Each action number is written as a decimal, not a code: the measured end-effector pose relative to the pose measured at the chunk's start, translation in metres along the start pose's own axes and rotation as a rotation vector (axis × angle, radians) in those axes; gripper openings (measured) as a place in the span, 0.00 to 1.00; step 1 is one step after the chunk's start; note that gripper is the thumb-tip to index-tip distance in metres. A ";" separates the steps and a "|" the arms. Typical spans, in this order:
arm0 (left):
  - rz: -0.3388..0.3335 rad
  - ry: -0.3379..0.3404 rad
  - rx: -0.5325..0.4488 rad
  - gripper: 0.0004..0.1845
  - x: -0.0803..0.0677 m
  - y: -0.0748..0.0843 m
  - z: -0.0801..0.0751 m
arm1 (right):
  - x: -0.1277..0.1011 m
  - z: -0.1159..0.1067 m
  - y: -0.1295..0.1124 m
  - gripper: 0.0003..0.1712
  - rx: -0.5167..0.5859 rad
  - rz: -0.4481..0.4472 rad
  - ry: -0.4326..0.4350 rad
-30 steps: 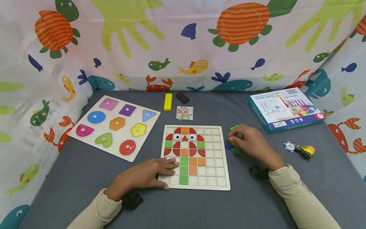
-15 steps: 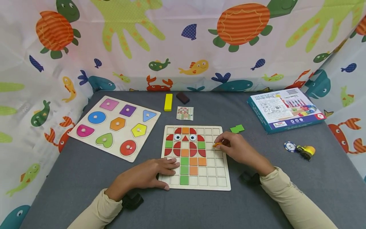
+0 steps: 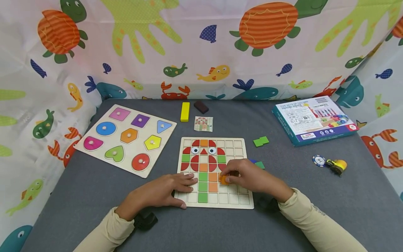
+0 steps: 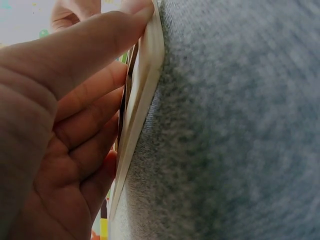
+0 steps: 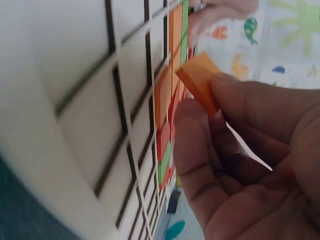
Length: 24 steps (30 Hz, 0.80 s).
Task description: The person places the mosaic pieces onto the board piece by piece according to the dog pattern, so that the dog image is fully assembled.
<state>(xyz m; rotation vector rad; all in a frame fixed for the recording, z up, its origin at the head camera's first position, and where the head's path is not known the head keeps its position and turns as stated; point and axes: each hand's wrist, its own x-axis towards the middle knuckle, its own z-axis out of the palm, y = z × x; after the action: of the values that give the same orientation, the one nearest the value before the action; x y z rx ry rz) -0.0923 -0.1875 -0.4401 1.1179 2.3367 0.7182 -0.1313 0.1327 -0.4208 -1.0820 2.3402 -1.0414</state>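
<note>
A wooden grid board lies flat, with red, green and orange tiles set in its cells and a pair of eye tiles near its top. My left hand rests on the board's lower left, fingers extended over the cells and thumb along the front corner. Between thumb and fingertips, my right hand pinches an orange tile over the middle of the board. In the right wrist view that tile is tilted and raised off the grid. The hand hides several cells in the head view.
Loose green tiles and a green piece lie right of the board. A pattern card, yellow block and dark block are behind it. A shape puzzle sits left, a box back right.
My right hand has gone from the loose pieces right of the board, leftward and toward me over the grid, carrying an orange tile. The left hand stays in place.
</note>
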 end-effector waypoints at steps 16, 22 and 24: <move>0.002 0.012 -0.002 0.31 0.001 -0.002 0.001 | 0.003 0.021 -0.006 0.06 -0.108 -0.013 -0.046; 0.007 0.015 0.005 0.31 0.001 -0.001 0.001 | -0.002 0.015 -0.007 0.07 -0.103 0.009 -0.044; 0.006 0.014 0.007 0.31 0.001 -0.002 0.002 | -0.006 0.009 -0.006 0.08 -0.101 0.021 -0.005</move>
<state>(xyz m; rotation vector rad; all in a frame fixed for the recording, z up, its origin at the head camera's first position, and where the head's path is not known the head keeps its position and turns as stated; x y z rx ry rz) -0.0925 -0.1874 -0.4425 1.1276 2.3503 0.7225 -0.1193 0.1304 -0.4218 -1.0930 2.4179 -0.9204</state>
